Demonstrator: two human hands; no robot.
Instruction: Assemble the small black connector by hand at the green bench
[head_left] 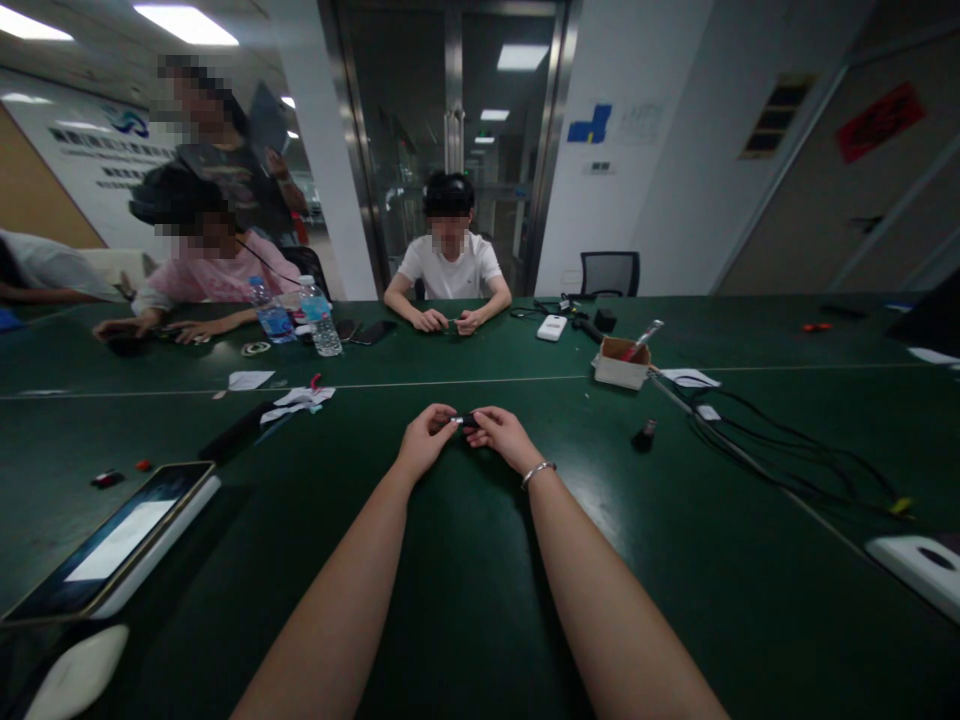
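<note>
My left hand (426,440) and my right hand (507,436) meet over the middle of the green table (480,560). Between their fingertips is a small black-and-silver stick (466,420), held level, one end in each hand. Its exact kind is too small to make out. The fingers of both hands are closed in a pinch on it. A silver bangle (538,474) circles my right wrist. To the right of that hand, a small dark piece with a lighter top (643,436) stands apart on the table.
A phone (124,535) lies propped at left, near a white mouse (79,672). Papers (296,403), bottles (319,318), a small box (622,365) and black cables (780,440) surround the hands. Across the table, a person (450,265) holds something small; others are at left.
</note>
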